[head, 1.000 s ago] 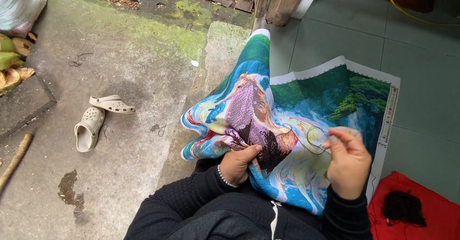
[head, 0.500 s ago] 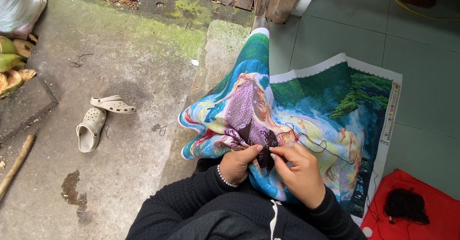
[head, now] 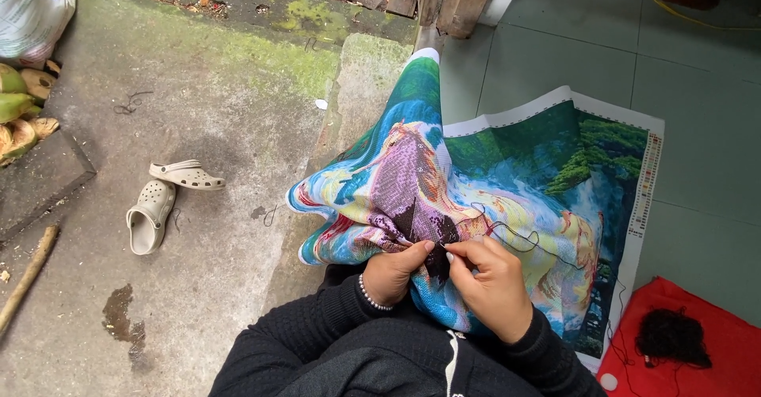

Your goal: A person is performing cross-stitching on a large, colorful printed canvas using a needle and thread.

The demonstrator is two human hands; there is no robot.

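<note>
Both hands (head: 444, 274) apparently pinch embroidery canvas (head: 507, 199).

Multicoloured printed canvas (head: 507, 183), beige clogs (head: 162, 199), red cloth (head: 697, 349), black sleeves (head: 317, 326)

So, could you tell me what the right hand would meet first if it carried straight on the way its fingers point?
Probably the left hand: the right hand points left across the canvas, fingertips nearly touching the left thumb, though depth is unclear.
</note>
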